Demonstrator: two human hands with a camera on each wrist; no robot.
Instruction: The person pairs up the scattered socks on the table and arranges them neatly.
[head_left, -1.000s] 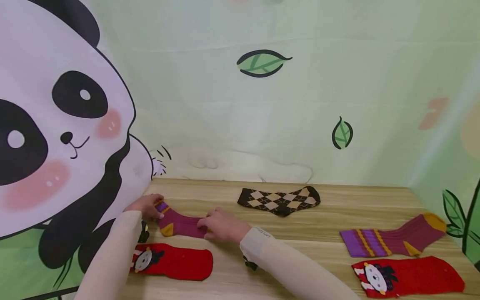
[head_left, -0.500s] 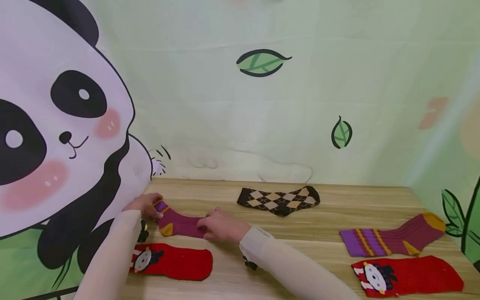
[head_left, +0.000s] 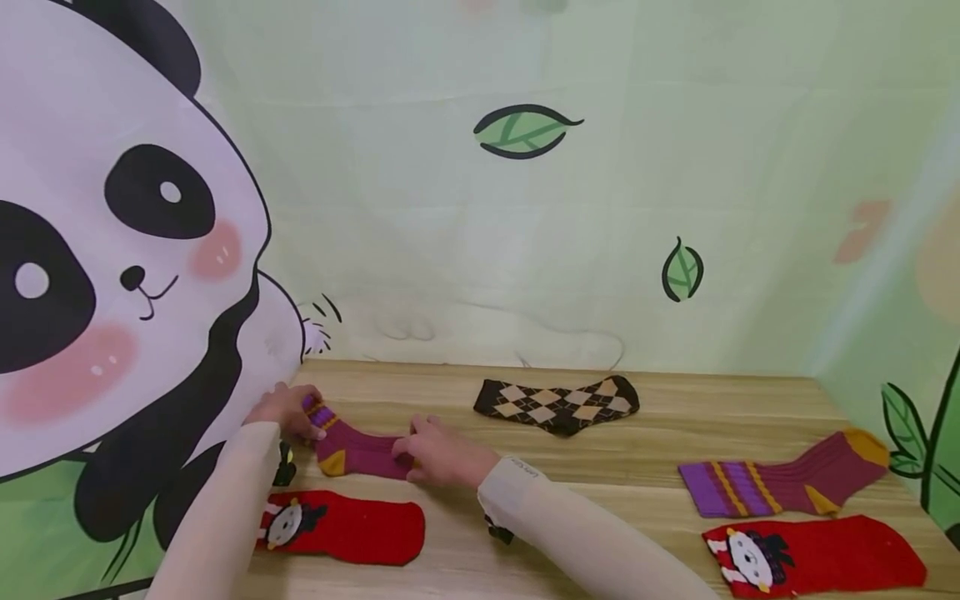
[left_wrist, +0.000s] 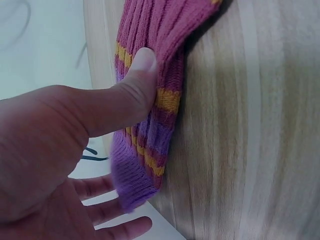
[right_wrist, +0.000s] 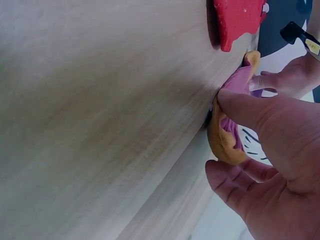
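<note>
A purple sock with mustard heel and stripes [head_left: 360, 448] lies at the left of the table, stretched between both hands. At its striped cuff is the left hand [head_left: 288, 412]; the left wrist view shows the thumb of this hand [left_wrist: 65, 130] on top of the knit [left_wrist: 150, 125] and fingers behind the cuff. The right hand [head_left: 446, 454] pinches the toe end, which it mostly hides in the head view. In the right wrist view the mustard toe [right_wrist: 222, 142] is between the thumb and fingers of the right hand [right_wrist: 270, 150].
A red sock with a cartoon face [head_left: 367, 529] lies just in front of the purple one. Behind, at the middle, is a black and tan argyle sock [head_left: 555, 406]. Another purple sock [head_left: 802, 483] and another red sock [head_left: 840, 554] lie at the right.
The left hand has shifted very slightly, and a bit more of the purple cuff shows beside its fingers. The right hand keeps its place at the toe.
</note>
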